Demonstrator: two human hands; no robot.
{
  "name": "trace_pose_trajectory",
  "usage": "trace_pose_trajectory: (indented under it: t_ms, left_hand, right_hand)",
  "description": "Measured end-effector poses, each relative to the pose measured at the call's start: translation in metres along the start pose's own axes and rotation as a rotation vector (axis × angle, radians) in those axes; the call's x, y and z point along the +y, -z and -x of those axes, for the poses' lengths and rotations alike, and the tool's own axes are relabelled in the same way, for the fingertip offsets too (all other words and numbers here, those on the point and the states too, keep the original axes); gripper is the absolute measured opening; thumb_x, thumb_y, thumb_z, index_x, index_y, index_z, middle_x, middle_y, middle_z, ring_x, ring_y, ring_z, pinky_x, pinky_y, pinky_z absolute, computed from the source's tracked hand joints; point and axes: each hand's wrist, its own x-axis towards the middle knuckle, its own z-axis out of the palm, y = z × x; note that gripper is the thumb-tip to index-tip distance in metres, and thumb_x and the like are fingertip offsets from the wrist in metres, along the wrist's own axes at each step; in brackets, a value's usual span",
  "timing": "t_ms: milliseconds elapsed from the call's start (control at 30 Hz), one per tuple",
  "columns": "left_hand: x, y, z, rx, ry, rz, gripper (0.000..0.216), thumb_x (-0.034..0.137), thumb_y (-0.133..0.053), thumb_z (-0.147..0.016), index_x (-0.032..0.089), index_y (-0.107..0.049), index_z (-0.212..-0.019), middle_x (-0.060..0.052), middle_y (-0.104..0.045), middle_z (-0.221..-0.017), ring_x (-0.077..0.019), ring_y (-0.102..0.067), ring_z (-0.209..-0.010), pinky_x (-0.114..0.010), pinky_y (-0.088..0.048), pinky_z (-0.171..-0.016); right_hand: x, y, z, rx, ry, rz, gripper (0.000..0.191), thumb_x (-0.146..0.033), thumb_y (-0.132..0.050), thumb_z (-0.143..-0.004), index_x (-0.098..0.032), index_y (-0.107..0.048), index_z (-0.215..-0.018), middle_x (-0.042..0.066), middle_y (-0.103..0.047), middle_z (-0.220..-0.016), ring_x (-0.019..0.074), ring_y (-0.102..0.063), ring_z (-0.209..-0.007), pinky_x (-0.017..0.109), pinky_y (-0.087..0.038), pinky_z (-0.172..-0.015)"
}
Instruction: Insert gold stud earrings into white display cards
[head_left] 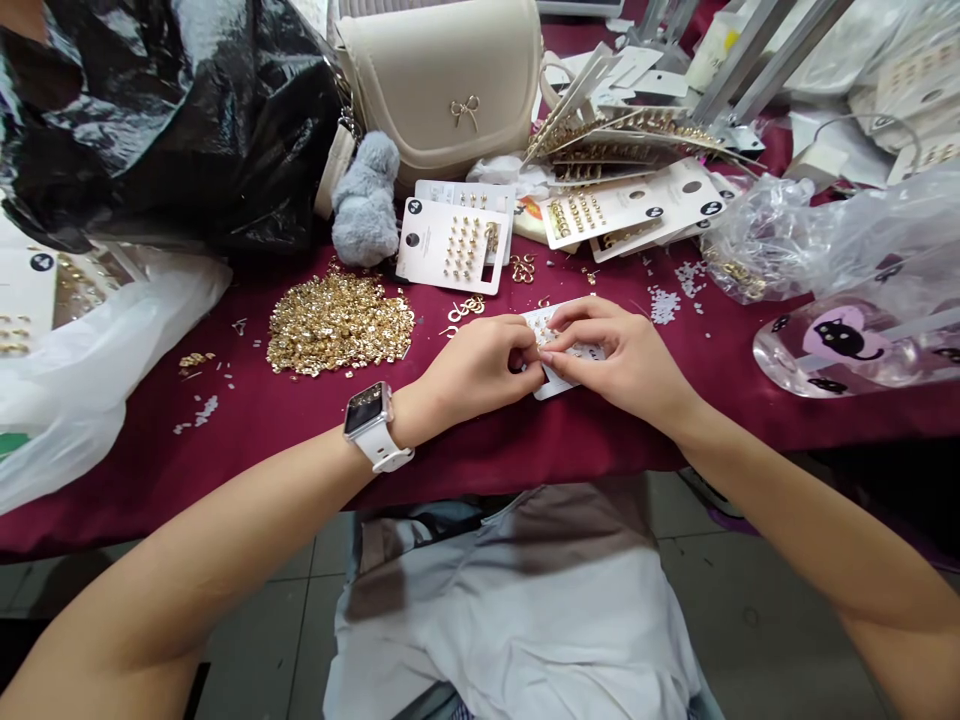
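Note:
A small white earring card (pixel 556 352) lies on the dark red cloth near the table's front edge. My left hand (pixel 480 368), with a white watch on its wrist, is curled and pinches the card's left side. My right hand (pixel 619 358) covers the card's right part, its fingers bent and pressed onto it. The fingertips of both hands meet over the card, and what sits between them is hidden. A heap of small gold pieces (pixel 339 322) lies to the left of my left hand. A few loose gold earrings (pixel 466 310) lie just beyond it.
Filled earring cards (pixel 454 245) and a fanned stack of cards (pixel 622 170) lie behind. A beige handbag (pixel 442 85) with a grey plush charm (pixel 367 200) stands at the back. A black plastic bag (pixel 165 120) fills the far left, clear bags (pixel 847 260) the right.

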Motion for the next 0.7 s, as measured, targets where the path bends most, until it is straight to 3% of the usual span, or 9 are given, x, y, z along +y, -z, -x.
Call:
trace_pose_trajectory:
  t_ms: [333,700]
  left_hand:
    - [-0.0007,-0.0006,0.0001,0.015,-0.014,0.000,0.015,0.005,-0.059,-0.068,0.012,-0.056,-0.055,0.004,-0.048,-0.058,-0.0056,-0.043,-0.055,-0.018,-0.029,-0.053]
    - [-0.0015,-0.0017,-0.0004,0.018,-0.025,0.017,0.016,0.005,-0.060,-0.068,0.012,-0.057,-0.055,0.004,-0.049,-0.057,-0.0056,-0.043,-0.054,-0.018,-0.029,-0.053]
  right_hand:
    - [0.0022,0.0007,0.0002,0.014,0.043,0.096,0.006,-0.024,-0.070,-0.073,-0.022,-0.073,-0.068,0.004,-0.060,-0.094,0.0200,-0.058,-0.094,0.040,-0.042,-0.093]
    - [0.0023,0.0003,-0.0010,-0.011,0.052,0.097,0.005,-0.022,-0.068,-0.074,-0.020,-0.071,-0.069,0.003,-0.059,-0.089,0.0187,-0.057,-0.090,0.037,-0.043,-0.088]
